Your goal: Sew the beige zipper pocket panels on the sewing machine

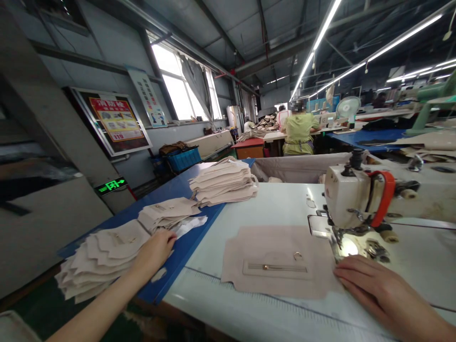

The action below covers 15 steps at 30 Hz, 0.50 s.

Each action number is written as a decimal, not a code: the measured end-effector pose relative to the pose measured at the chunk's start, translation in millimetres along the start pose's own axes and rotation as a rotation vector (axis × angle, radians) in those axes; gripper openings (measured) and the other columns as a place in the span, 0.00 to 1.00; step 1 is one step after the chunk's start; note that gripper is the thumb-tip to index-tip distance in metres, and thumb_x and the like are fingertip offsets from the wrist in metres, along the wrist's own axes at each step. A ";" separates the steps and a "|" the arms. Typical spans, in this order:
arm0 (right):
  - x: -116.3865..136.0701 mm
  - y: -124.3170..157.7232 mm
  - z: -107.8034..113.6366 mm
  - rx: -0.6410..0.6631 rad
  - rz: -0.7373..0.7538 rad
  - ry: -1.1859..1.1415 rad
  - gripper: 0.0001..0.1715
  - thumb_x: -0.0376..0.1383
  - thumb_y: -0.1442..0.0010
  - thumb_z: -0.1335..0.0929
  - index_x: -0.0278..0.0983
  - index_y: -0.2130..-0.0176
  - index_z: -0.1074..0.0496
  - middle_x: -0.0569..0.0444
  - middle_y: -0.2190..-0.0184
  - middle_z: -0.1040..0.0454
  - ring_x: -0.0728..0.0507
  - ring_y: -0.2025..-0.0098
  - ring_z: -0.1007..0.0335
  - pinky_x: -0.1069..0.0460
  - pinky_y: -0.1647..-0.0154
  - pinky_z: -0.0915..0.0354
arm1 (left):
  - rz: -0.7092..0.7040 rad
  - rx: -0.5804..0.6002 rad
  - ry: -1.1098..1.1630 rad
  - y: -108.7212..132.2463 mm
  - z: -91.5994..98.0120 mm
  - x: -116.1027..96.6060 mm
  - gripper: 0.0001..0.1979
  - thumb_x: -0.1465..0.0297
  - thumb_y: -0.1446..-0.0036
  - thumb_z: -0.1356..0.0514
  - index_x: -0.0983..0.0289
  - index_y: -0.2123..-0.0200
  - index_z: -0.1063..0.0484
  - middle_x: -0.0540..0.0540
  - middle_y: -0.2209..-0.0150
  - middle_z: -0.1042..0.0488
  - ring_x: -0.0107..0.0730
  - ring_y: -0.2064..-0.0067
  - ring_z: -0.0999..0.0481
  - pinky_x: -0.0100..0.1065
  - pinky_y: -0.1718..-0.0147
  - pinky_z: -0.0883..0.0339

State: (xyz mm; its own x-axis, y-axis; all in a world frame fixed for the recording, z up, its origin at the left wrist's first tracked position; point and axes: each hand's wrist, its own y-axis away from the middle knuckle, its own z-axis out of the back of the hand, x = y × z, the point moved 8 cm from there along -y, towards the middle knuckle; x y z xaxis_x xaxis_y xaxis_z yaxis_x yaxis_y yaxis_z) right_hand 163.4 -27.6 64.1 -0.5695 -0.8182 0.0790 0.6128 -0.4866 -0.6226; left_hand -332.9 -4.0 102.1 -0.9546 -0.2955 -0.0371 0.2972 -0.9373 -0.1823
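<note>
A beige fabric panel (263, 240) with a zipper and a small metal ring lies flat on the pale sewing table (199, 294). My right hand (377, 287) rests at the panel's right edge, beside the needle area of the sewing machine (347, 194); its fingers lie extended and close together. To the left, my left hand (162, 244) is closed at the edge of the stacked panels, near a white piece (192, 224); what its fingers grip is too small to make out. Fanned beige panels (103, 256) lie beside that forearm.
Another stack of beige pieces (224, 180) sits at the back of the blue board (178, 280). Behind the table is a grey cloth-lined bin (295, 166). A person in a yellow-green top (298, 130) sits farther off. A blue crate (183, 159) stands by the wall.
</note>
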 end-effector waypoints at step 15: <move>-0.7 0.8 -0.8 0.010 -0.020 -0.017 0.14 0.36 0.32 0.38 0.43 0.58 0.22 0.51 0.61 0.20 0.43 0.60 0.22 0.52 0.58 0.25 | 0.076 -0.044 0.123 -6.0 7.9 17.0 0.14 0.67 0.46 0.45 0.63 0.63 0.20 0.57 0.65 0.17 0.43 0.62 0.18 0.32 0.63 0.28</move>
State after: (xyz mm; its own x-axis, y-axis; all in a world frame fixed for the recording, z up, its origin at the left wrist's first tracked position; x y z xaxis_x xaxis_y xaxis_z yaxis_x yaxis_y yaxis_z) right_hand 163.8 -27.2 63.0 -0.5723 -0.8133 0.1049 0.6069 -0.5061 -0.6128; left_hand -350.8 -4.9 110.3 -0.9254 -0.3378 -0.1719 0.3700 -0.9033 -0.2173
